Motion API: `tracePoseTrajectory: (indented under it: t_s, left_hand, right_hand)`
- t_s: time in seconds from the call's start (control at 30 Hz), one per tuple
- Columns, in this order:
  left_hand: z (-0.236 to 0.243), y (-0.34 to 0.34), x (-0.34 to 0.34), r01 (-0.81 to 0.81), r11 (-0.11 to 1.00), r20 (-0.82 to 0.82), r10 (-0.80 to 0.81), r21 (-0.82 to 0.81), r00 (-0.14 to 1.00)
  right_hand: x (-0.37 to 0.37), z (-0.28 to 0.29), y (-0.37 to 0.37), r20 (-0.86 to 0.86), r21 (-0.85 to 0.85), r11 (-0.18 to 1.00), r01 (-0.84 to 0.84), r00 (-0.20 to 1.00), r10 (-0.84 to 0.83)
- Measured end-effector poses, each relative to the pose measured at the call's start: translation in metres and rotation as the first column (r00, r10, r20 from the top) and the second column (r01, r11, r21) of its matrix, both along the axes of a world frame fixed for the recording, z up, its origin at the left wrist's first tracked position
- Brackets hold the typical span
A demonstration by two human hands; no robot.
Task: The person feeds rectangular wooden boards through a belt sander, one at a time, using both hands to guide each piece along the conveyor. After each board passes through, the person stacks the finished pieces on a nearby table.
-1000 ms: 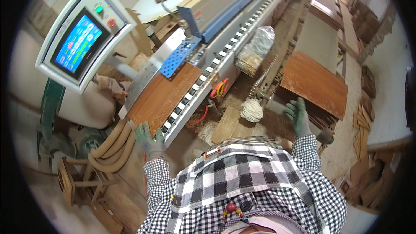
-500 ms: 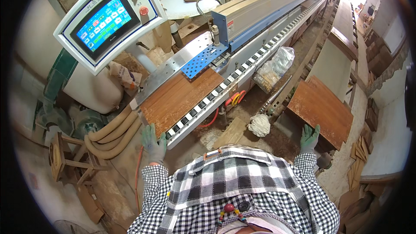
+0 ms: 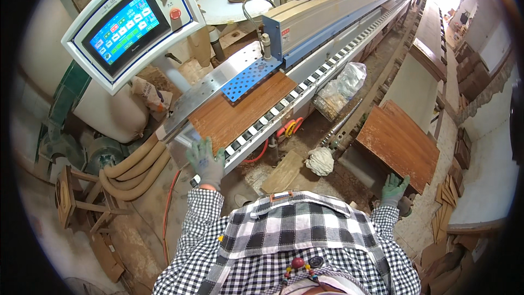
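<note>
In the head view, clock directions run from the picture's middle. The left hand (image 3: 206,163), in a grey-green glove, is at eight o'clock, open with the fingers apart; its fingertips are at the near end of a brown wood-grain panel (image 3: 245,110) — how firmly they press, I cannot tell. This panel is just off the middle toward eleven o'clock, flat beside a black-and-white feed chain (image 3: 265,123), its upper part under a blue perforated plate (image 3: 251,79).

The right hand (image 3: 394,188), gloved likewise, is at four o'clock, fingers spread at the near edge of a second wood-grain panel (image 3: 401,147); whether it grips that edge, I cannot tell. A touchscreen console (image 3: 128,28) stands at ten o'clock, a clear plastic bag (image 3: 352,79) at two, a whitish cloth bundle (image 3: 320,161) at four — nearer than the right hand.
</note>
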State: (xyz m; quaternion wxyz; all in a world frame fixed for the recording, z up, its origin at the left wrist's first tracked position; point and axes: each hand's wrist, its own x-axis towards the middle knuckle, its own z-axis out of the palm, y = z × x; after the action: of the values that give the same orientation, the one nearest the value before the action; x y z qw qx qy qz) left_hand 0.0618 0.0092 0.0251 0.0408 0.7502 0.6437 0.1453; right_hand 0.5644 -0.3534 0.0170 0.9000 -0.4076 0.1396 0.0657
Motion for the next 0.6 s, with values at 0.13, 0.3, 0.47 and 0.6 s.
tracePoseTrajectory:
  t_s: [0.13, 0.3, 0.47, 0.6]
  left_hand:
    - [0.0, 0.018, 0.036, 0.04, 0.999, 0.005, -0.04, 0.004, 0.999]
    - [-0.004, 0.036, 0.063, 0.152, 0.988, 0.151, -0.151, 0.007, 0.977]
    - [0.003, 0.036, 0.055, 0.232, 0.968, 0.412, -0.25, 0.092, 0.877]
    - [-0.006, 0.007, 0.029, 0.233, 0.939, 0.446, -0.327, 0.253, 0.833]
  right_hand:
    - [0.025, -0.004, -0.01, -0.12, 0.056, 0.995, 0.086, 0.99, -0.079]
    - [0.03, 0.009, -0.01, -0.088, 0.015, 0.999, -0.03, 0.996, 0.032]
    - [0.021, 0.003, -0.016, 0.011, 0.088, 0.973, -0.214, 0.977, 0.214]
    - [0.001, -0.009, -0.016, 0.027, 0.102, 0.897, -0.43, 0.903, 0.43]
